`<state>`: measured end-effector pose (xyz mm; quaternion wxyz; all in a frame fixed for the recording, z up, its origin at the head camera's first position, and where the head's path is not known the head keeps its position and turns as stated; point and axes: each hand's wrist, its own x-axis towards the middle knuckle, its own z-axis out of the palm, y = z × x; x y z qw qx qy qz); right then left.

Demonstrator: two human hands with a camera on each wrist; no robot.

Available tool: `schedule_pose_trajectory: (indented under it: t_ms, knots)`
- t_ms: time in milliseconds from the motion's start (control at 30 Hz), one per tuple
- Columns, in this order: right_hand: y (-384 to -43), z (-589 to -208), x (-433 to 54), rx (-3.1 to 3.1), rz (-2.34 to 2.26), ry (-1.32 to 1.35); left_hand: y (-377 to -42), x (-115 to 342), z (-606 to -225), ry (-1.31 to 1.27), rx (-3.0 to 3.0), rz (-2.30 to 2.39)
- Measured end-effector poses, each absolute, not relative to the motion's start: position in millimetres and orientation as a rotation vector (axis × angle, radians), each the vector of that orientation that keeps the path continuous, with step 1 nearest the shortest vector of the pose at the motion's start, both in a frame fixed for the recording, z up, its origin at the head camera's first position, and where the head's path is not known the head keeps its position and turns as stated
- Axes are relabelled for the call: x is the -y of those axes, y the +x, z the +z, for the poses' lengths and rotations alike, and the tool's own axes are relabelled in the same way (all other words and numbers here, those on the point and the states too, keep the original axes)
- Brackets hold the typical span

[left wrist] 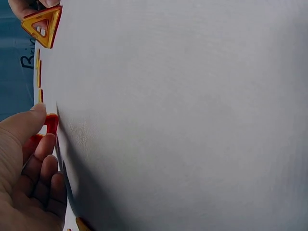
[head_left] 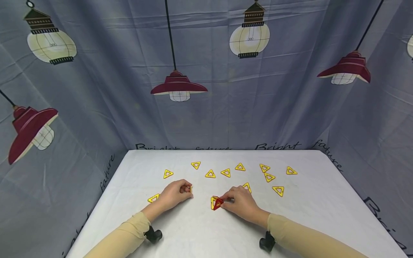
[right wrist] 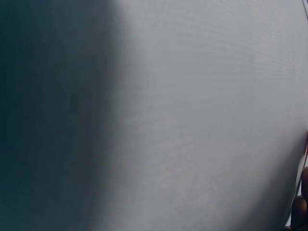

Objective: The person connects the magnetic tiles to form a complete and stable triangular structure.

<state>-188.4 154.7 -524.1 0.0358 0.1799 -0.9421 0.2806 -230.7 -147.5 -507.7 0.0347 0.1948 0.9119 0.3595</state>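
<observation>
In the head view, the left hand (head_left: 175, 193) pinches a small tile (head_left: 190, 189) seen edge-on between thumb and fingertips. The left wrist view shows that tile (left wrist: 52, 124) as a red, see-through frame, partly hidden by the fingers. To the right, the right hand (head_left: 242, 205) holds a red triangle tile (head_left: 218, 204) by its side. Against it stands a yellow triangle tile (head_left: 212, 202); the two touch and are tilted up from the table. In the right wrist view only dark fingertips (right wrist: 301, 204) show at the edge.
Several flat yellow triangle tiles (head_left: 210, 176) lie scattered across the back of the white table (head_left: 200, 233). One yellow tile (head_left: 151, 199) is beside the left hand, and another (head_left: 247, 185) lies behind the right hand. A patterned grey-blue curtain (head_left: 206, 122) surrounds the table.
</observation>
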Motion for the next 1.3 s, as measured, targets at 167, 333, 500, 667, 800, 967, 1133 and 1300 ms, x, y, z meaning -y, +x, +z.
schedule_pose_trajectory:
  t_ms: [167,333,500,667,800,967,1133,1300]
  knots:
    - [-189,-524,-156,2.892,0.846,0.558,-230,149,-510,0.622,-2.835,1.079]
    - [-189,-525,-155,2.906,0.844,0.549,-225,143,-509,0.662,-2.814,1.093]
    - [-190,-526,-153,2.932,0.798,0.521,-218,130,-510,0.719,-2.788,1.068]
    - [-190,-526,-152,2.928,0.776,0.516,-211,115,-510,0.774,-2.775,1.047]
    - [-190,-526,-151,2.929,0.773,0.511,-206,104,-511,0.799,-2.761,1.044]
    - [-190,-526,-151,2.925,0.773,0.517,-203,94,-512,0.808,-2.75,1.054]
    - [-190,-525,-150,2.92,0.763,0.526,-202,89,-513,0.813,-2.749,1.064]
    - [-189,-526,-149,2.908,0.762,0.523,-203,86,-514,0.832,-2.765,1.064]
